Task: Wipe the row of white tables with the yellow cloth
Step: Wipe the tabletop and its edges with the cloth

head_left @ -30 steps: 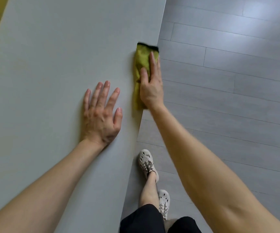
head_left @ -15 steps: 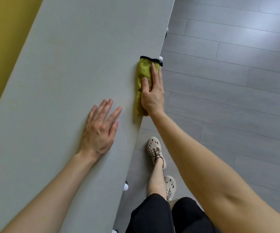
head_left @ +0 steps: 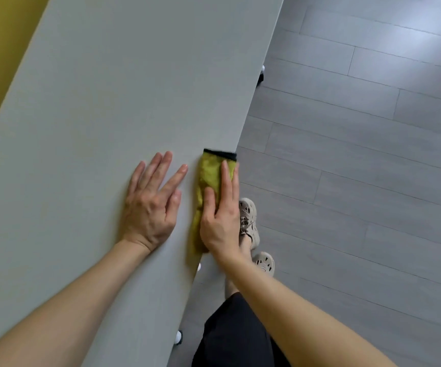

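Yellow cloth (head_left: 210, 176): lying folded on the bench (head_left: 108, 102) at its right edge, long axis running along that edge, black hem (head_left: 220, 154) pointing away. Right hand (head_left: 220, 221): pressing flat on top, fingers straight, nothing gripped. Left hand (head_left: 150, 207): resting spread and flat just beside, holding nothing. Likely calling for sliding onward along the edge.

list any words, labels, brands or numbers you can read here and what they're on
None can be read. No writing shows on the white table, the yellow cloth, the shoes or the grey floor.
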A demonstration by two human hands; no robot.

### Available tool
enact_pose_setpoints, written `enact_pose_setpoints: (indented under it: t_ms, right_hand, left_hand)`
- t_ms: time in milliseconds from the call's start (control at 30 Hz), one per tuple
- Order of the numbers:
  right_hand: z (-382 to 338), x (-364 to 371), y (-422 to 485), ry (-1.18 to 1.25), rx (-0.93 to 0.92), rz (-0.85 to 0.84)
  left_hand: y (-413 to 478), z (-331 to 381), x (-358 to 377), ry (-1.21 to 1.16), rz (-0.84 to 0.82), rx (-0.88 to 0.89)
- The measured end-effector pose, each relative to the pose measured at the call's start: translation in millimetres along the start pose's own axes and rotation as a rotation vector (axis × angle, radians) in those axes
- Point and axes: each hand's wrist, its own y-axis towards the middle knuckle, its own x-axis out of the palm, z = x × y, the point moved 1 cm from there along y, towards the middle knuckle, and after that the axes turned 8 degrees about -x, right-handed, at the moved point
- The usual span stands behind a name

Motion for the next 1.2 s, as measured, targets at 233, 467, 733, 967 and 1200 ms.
enact_pose_setpoints:
  t_ms: [233, 467, 733, 967, 1200]
  right_hand:
    - [7.3, -8.5, 149.7, -0.063, -0.035, 0.141]
    - [-1.6, 17.5, -62.2, 0.011, -0.009, 0.081]
    - [8.8, 8.1, 31.4, -0.014, -0.022, 0.087]
    - [2.5, 23.8, -55.9, 0.000, -0.019, 0.145]
    - [-2.7, 25.0, -190.2, -0.018, 0.026, -0.044]
  left_hand:
    - [4.4, -2.7, -0.3, -0.010, 0.006, -0.001]
    - [1.4, -2.4, 0.9, 0.011, 0.013, 0.019]
    - [-0.7, -2.4, 0.4, -0.015, 0.079, 0.016]
    - [-3.0, 0.9, -7.7, 0.029, 0.176, 0.021]
    - [-78.3, -4.7, -24.4, 0.022, 0.032, 0.079]
